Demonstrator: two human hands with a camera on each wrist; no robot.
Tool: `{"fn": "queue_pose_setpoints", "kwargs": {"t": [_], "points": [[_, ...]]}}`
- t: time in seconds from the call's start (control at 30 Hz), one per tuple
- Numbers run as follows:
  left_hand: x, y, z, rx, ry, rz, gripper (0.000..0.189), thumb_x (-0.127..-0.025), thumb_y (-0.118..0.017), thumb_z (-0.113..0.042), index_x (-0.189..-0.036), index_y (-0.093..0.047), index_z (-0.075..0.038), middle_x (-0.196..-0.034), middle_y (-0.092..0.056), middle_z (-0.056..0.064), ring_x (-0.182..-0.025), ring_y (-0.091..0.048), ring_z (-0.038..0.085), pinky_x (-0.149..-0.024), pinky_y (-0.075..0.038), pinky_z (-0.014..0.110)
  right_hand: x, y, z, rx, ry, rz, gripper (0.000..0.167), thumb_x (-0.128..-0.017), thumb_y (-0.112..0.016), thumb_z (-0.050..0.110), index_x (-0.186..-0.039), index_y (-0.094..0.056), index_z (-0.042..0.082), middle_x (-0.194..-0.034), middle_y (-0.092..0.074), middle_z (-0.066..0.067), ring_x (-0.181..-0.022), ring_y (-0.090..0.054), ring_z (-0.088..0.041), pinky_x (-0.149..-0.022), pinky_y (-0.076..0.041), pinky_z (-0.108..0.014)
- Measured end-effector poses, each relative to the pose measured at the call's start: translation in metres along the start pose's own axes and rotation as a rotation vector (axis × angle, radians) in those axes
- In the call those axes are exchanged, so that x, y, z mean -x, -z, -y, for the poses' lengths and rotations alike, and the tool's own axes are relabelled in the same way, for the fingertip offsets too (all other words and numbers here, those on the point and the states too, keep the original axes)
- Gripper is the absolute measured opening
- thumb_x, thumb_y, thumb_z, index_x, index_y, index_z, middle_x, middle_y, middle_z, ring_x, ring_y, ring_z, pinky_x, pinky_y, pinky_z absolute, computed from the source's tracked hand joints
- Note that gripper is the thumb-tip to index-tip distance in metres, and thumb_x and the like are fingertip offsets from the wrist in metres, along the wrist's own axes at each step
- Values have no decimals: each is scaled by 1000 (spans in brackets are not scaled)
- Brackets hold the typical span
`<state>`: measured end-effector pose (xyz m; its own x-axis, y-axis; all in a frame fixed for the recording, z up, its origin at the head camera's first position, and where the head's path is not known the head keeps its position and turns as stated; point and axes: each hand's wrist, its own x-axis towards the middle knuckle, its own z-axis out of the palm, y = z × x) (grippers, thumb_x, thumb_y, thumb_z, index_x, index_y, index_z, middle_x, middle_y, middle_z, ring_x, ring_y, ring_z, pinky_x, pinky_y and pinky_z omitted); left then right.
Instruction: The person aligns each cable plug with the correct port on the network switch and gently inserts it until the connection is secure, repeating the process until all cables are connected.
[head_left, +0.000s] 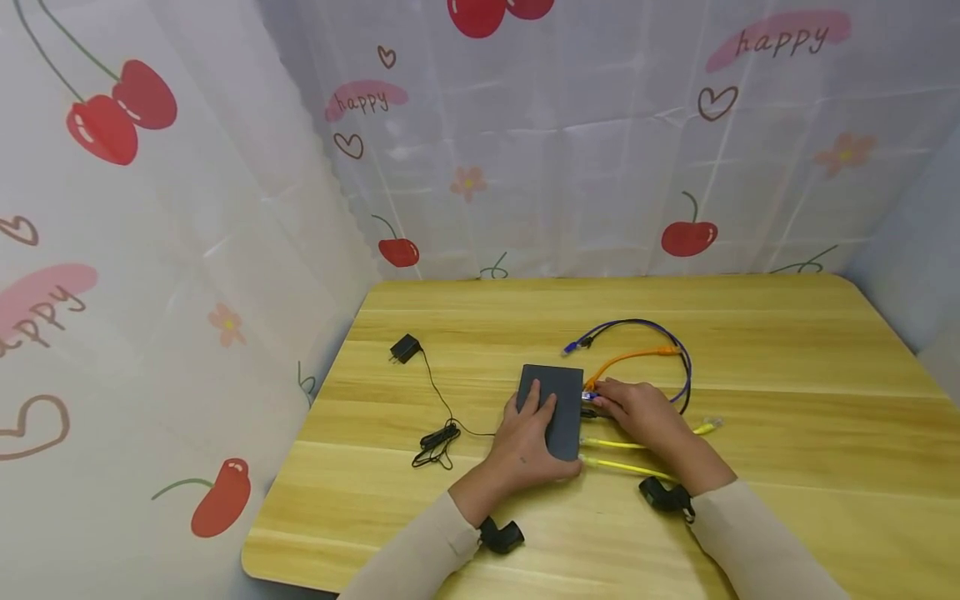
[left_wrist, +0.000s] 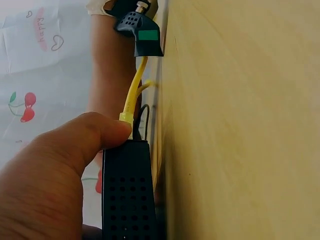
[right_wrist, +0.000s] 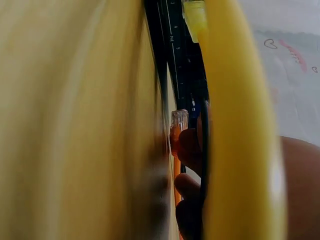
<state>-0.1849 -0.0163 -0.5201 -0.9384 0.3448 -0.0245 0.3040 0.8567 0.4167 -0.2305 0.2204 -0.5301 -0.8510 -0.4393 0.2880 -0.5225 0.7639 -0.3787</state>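
A black network switch (head_left: 567, 417) lies flat on the table. My left hand (head_left: 525, 442) grips it, fingers spread over the top and the thumb hooked on the port-side edge, beside a yellow cable's plug (left_wrist: 127, 119). My right hand (head_left: 647, 414) is at the port side, its fingers pinching an orange network cable by its clear plug (right_wrist: 179, 120), close to the ports. A blue cable's plug (head_left: 588, 396) sits at the ports next to these fingers. Two yellow cables (head_left: 626, 464) and a black plug (head_left: 590, 413) also meet that side.
To the left lie a black power adapter (head_left: 406, 348) and its bundled cord (head_left: 437, 438). Behind my right hand, blue and black cables loop to the loose blue plug (head_left: 570, 347); the orange cable's far end (head_left: 667, 351) lies within. A yellow cable's clear plug (head_left: 711, 425) lies right.
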Motion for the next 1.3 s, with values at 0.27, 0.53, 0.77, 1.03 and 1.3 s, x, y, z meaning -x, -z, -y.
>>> {"fn": "queue_pose_setpoints", "kwargs": {"t": [0.27, 0.53, 0.77, 1.03, 1.3], "points": [[-1, 0, 2, 3, -14, 1, 108, -71, -72, -70, -158, -30, -22, -168, -10, 3, -148, -17, 47, -108, -38, 55, -4, -1, 3, -22, -15, 14, 43, -100, -60, 26, -136, -62, 3, -136, -61, -15, -119, -62, -36, -96, -49, -53], [-1, -1, 2, 10, -17, 0, 108, -70, -72, -72, -158, -31, -23, -168, -10, 1, -149, -16, 45, -107, -39, 55, -6, -2, 4, -28, 6, 14, 40, -100, -61, 24, -134, -63, 3, -136, -62, -15, -118, -63, -36, -95, -49, -53], [-2, -2, 2, -3, -35, 10, 108, -71, -71, -73, -158, -31, -23, -167, -12, 0, -148, -16, 46, -107, -39, 54, -7, -4, 5, 1, 62, 5, 29, -97, -64, 19, -121, -73, 4, -134, -63, -16, -121, -61, -36, -96, -49, -53], [-2, -4, 4, -10, -37, 16, 107, -71, -70, -71, -158, -32, -22, -167, -14, 0, -149, -13, 46, -109, -38, 53, -9, -7, 8, -19, 58, 1, 30, -97, -65, 18, -122, -72, 3, -131, -64, -17, -117, -64, -37, -93, -51, -52], [-2, -4, 4, -3, -39, -9, 109, -71, -71, -71, -159, -30, -21, -168, -12, 1, -150, -11, 46, -108, -38, 54, -9, 0, 4, -50, 2, 18, 28, -101, -60, 21, -122, -73, 7, -130, -66, -14, -112, -66, -34, -92, -52, -52]]}}
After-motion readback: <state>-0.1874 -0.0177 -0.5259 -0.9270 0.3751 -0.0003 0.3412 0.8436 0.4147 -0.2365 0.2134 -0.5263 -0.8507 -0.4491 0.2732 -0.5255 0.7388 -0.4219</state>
